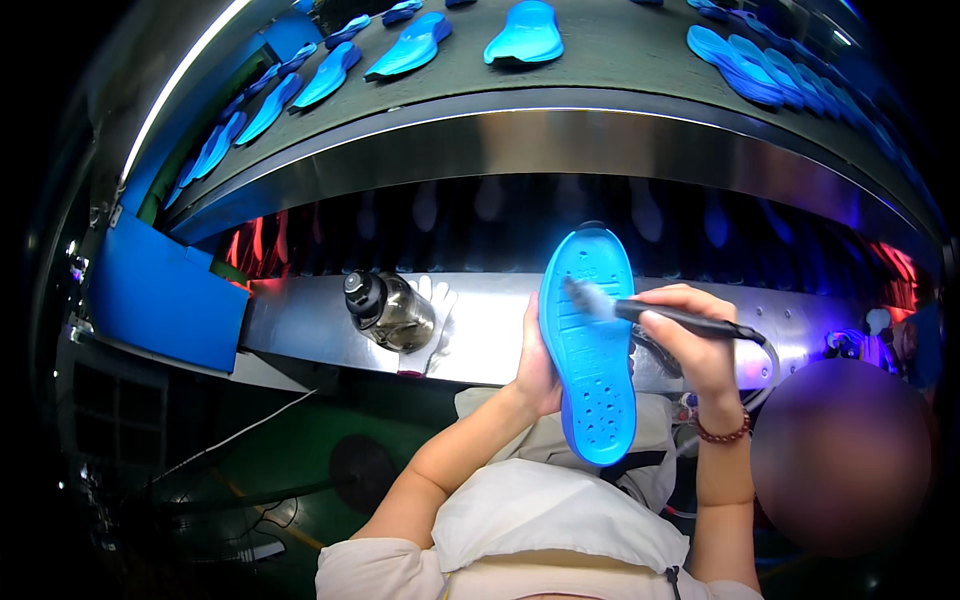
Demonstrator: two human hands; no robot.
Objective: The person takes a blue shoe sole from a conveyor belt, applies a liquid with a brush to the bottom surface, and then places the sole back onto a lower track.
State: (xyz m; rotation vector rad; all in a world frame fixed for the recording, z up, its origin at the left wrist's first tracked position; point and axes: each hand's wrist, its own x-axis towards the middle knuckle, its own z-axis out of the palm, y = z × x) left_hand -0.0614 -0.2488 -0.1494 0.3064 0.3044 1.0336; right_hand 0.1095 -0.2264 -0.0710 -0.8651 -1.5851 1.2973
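Observation:
A bright blue shoe sole [592,370] stands tilted upright in front of me, its patterned and dimpled face toward me. My left hand [538,368] grips it by the left edge, with part of the fingers hidden behind it. In my right hand [696,338] is a black-handled brush [655,313], with a thin hose or cable running from its rear end. The pale bristles touch the upper middle of the sole and look smeared by motion.
A dark conveyor belt [620,60] with several blue soles crosses the far side. Below it, a metal ledge [480,325] holds a dark bottle [392,308] and a white glove [438,300]. Red glow shows at both ends. A blurred round patch [840,455] lies at right.

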